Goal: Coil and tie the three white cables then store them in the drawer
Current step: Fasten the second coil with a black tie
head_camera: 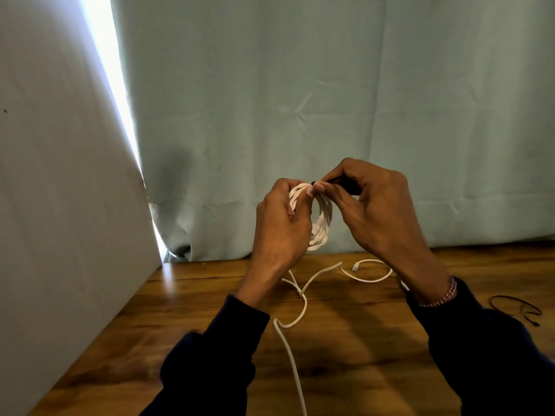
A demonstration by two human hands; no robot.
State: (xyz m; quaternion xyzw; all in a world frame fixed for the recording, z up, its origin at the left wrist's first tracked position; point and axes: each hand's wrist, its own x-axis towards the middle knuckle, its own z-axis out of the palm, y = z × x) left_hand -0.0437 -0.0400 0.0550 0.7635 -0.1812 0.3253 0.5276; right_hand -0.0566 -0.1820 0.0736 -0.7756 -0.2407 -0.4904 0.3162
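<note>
I see both hands raised above the table (pixel 186 298). My left hand (pixel 280 226) has its fingers curled round a white coil (pixel 322 223), holding it upright in the air. My right hand (pixel 368 205) pinches a thin black tie (pixel 336 180) at the coil's top, thumb and fingertips closed tight on it. A loose cable (pixel 292 355) lies uncoiled on the wood below, one plug end (pixel 355 268) showing near the right wrist. More dark ties (pixel 516 307) lie at the right edge. A curtain (pixel 330 85) hangs behind.
</note>
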